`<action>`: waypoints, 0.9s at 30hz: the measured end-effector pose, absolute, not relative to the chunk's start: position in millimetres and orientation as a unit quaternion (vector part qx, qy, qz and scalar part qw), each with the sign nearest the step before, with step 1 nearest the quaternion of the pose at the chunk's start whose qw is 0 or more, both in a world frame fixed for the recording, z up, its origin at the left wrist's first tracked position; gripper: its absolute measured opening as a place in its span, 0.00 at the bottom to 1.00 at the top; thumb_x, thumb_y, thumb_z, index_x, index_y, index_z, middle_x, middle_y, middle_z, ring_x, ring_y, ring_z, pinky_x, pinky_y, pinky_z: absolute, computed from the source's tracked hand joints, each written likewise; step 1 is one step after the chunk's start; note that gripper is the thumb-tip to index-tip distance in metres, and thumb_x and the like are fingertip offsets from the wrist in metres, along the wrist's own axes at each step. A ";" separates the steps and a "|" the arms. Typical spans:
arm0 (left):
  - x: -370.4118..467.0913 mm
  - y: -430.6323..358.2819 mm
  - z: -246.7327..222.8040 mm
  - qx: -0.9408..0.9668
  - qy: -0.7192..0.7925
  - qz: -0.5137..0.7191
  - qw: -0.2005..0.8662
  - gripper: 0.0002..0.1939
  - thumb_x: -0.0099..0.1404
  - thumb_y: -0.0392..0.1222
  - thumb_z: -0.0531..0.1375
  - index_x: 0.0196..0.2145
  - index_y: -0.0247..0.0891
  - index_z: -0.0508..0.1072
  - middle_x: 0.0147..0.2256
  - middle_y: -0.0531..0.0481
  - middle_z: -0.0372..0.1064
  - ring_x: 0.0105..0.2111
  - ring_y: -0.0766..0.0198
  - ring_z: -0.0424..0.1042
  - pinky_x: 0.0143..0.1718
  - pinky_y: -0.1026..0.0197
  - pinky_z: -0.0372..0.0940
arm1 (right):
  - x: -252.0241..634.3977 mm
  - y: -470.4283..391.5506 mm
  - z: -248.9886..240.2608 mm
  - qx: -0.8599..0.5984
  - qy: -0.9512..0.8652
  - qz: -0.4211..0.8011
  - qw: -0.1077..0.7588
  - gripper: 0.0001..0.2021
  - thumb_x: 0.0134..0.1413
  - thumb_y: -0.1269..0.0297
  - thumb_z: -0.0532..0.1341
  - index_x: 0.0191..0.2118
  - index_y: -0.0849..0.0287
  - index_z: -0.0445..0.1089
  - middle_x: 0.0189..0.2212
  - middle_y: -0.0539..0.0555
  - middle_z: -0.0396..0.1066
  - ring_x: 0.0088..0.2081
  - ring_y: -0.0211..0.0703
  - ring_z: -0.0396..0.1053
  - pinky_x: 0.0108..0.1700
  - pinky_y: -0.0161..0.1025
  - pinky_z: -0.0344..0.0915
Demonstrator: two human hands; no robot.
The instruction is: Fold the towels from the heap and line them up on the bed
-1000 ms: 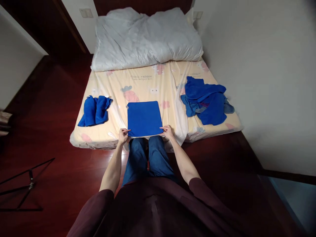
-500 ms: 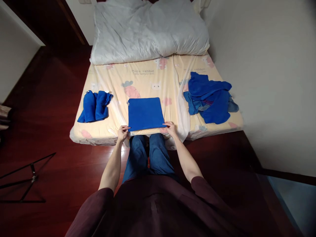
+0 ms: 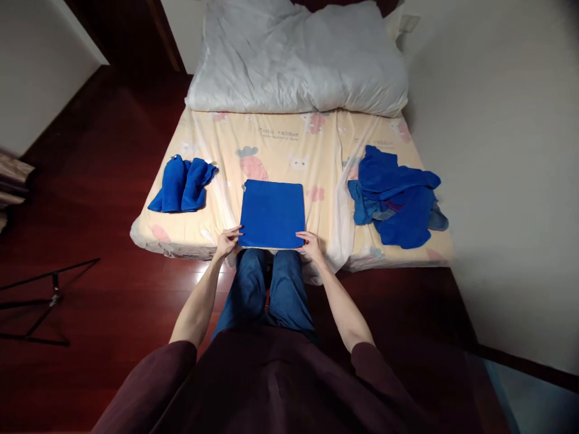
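Observation:
A blue cloth [image 3: 272, 214], probably a towel, lies flat as a near-square on the bed's front edge, with a small pale tag at its far left corner. At its near left corner is my left hand [image 3: 228, 241], fingers stretched and slightly apart against the side edge. My right hand [image 3: 310, 245] rests its extended fingers on the near right corner. Rolled or folded blue cloths [image 3: 183, 184] sit side by side to the left. On the right, a loose heap of blue cloths [image 3: 398, 196] has some denim-like and purple fabric showing beneath.
The bed [image 3: 280, 157] wears a yellow sheet printed with carrots and rabbits. A bulky white quilt [image 3: 298, 60] lies across its far end. A black tripod-like stand [image 3: 55, 298] is on the dark red floor at left. A wall [image 3: 506, 150] rises on the right.
The turned-up near edge of the middle blue cloth now lies flat. My fingers have loosened from its corners and spread a little. The view has shifted slightly.

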State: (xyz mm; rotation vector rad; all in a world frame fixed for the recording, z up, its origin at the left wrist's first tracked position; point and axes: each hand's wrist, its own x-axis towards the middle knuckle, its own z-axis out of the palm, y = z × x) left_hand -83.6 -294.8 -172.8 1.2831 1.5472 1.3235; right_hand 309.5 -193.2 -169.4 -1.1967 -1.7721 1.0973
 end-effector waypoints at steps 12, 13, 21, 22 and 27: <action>-79.1 -289.0 -161.3 0.489 0.661 0.459 0.337 0.16 0.58 0.53 0.64 0.35 0.38 0.83 0.36 0.42 0.81 0.41 0.50 0.79 0.49 0.50 0.74 | 306.5 -186.3 -177.7 -0.542 -0.592 0.466 0.372 0.16 0.41 0.69 0.60 0.36 0.54 0.82 0.39 0.54 0.83 0.44 0.47 0.80 0.53 0.45 0.76; -77.5 -288.4 -160.6 0.485 0.669 0.455 0.333 0.16 0.58 0.53 0.64 0.34 0.38 0.82 0.32 0.44 0.80 0.37 0.52 0.78 0.45 0.53 0.74 | 306.3 -186.3 -176.5 -0.543 -0.589 0.465 0.376 0.14 0.42 0.68 0.60 0.35 0.55 0.82 0.38 0.53 0.82 0.43 0.46 0.80 0.51 0.44 0.76; -71.6 -288.0 -153.5 0.467 0.694 0.458 0.300 0.20 0.64 0.59 0.60 0.26 0.40 0.74 0.23 0.51 0.66 0.27 0.62 0.65 0.31 0.60 0.63 | 303.8 -185.7 -170.0 -0.561 -0.579 0.441 0.396 0.29 0.49 0.40 0.68 0.17 0.52 0.53 0.15 0.43 0.53 0.21 0.33 0.57 0.23 0.32 0.58; -71.2 -288.1 -152.8 0.464 0.695 0.459 0.302 0.20 0.64 0.60 0.60 0.27 0.40 0.74 0.23 0.51 0.66 0.27 0.61 0.65 0.31 0.61 0.63 | 303.6 -185.4 -169.3 -0.559 -0.580 0.440 0.397 0.31 0.49 0.37 0.67 0.18 0.52 0.51 0.16 0.43 0.51 0.21 0.32 0.55 0.23 0.32 0.56; -68.5 -288.7 -153.7 0.436 0.704 0.463 0.318 0.22 0.63 0.62 0.62 0.31 0.39 0.76 0.25 0.50 0.69 0.27 0.62 0.67 0.31 0.60 0.63 | 301.1 -185.5 -165.0 -0.564 -0.580 0.440 0.390 0.32 0.50 0.30 0.64 0.19 0.53 0.54 0.17 0.44 0.53 0.22 0.34 0.56 0.24 0.33 0.56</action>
